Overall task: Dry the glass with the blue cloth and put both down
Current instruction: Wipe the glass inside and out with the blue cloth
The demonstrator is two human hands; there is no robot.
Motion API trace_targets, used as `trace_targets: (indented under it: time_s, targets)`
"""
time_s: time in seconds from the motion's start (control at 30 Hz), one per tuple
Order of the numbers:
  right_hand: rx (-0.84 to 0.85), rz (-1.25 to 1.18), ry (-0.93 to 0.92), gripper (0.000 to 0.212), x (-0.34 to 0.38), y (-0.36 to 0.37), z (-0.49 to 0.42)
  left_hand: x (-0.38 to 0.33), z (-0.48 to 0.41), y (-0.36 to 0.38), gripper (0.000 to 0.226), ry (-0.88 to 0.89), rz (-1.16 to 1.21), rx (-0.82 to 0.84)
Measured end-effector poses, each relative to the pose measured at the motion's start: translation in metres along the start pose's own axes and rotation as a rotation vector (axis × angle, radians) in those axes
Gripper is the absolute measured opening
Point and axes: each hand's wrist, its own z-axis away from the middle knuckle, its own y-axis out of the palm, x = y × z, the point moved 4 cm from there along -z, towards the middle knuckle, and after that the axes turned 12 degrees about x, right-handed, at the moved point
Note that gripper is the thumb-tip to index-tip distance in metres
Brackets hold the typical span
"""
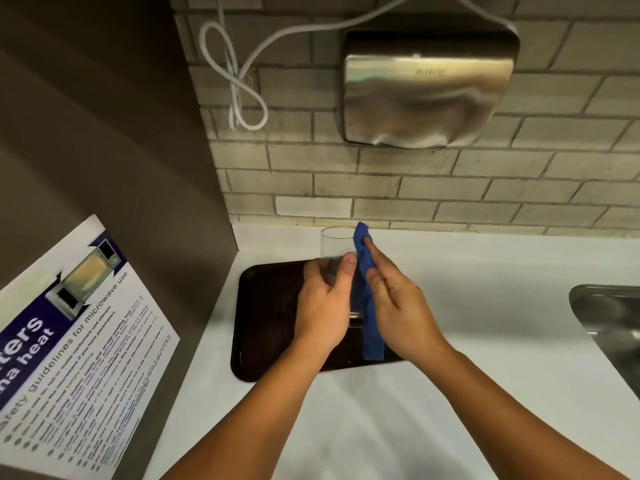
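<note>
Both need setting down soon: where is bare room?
White counter lies bare between the dark tray and sink. The tray's left part is open; its right side is crowded by the hands, glass and blue cloth.

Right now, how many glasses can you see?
1. The glass is held in the left hand above the dark tray, with the blue cloth in the right hand pressed against its side. No others show.

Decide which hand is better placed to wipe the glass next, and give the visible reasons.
Right. The right hand already presses the blue cloth against the glass, while the left hand grips the glass above the dark tray.
</note>
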Motion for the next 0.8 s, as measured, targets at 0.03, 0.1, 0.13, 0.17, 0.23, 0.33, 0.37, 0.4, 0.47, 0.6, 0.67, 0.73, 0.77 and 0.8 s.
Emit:
trace_targets:
  time_s: [0.03,0.1,0.13,0.17,0.23,0.33,0.37,0.4,0.47,0.6,0.67,0.73,0.77,0.8]
  targets:
    - [0.001,-0.003,-0.025,0.052,0.001,0.003,0.002,-0.002,-0.001,-0.001,0.051,0.003,0.0,-0.009]
    - [0.001,-0.024,-0.029,0.052,-0.001,0.004,0.005,-0.007,0.0,-0.001,0.048,0.016,-0.012,-0.019]
    - [0.001,-0.064,0.004,0.051,-0.003,0.004,0.005,-0.009,0.001,-0.001,0.048,0.019,-0.023,-0.022]
    - [0.006,-0.104,0.041,0.049,-0.005,0.004,0.004,-0.01,0.002,0.0,0.048,0.022,-0.031,-0.025]
    - [0.007,-0.11,0.065,0.048,-0.006,0.006,0.005,-0.009,0.003,-0.001,0.049,0.027,-0.029,-0.031]
    - [-0.015,-0.018,0.008,0.05,0.003,0.008,0.012,-0.013,0.002,-0.004,0.062,0.034,-0.035,-0.046]
    - [-0.021,-0.02,-0.005,0.051,0.004,0.008,0.012,-0.014,0.002,-0.005,0.068,0.04,-0.047,-0.048]
    - [-0.022,-0.043,-0.002,0.051,0.004,0.008,0.012,-0.016,0.003,-0.005,0.074,0.047,-0.056,-0.048]
    - [-0.004,-0.142,0.043,0.048,0.002,0.009,0.011,-0.017,0.004,-0.006,0.081,0.055,-0.062,-0.043]
    - [-0.034,-0.11,0.036,0.046,0.005,0.007,0.014,-0.019,0.005,-0.007,0.084,0.051,-0.077,-0.049]
    - [-0.037,-0.135,0.041,0.047,0.005,0.008,0.016,-0.022,0.006,-0.008,0.09,0.058,-0.083,-0.053]
    - [-0.003,-0.195,0.077,0.044,0.003,0.011,0.016,-0.025,0.007,-0.006,0.101,0.072,-0.077,-0.033]
    - [0.003,-0.199,0.083,0.043,0.003,0.011,0.016,-0.026,0.007,-0.005,0.104,0.073,-0.073,-0.021]
    - [-0.006,-0.175,0.074,0.044,0.004,0.01,0.017,-0.026,0.007,-0.005,0.105,0.068,-0.069,-0.012]
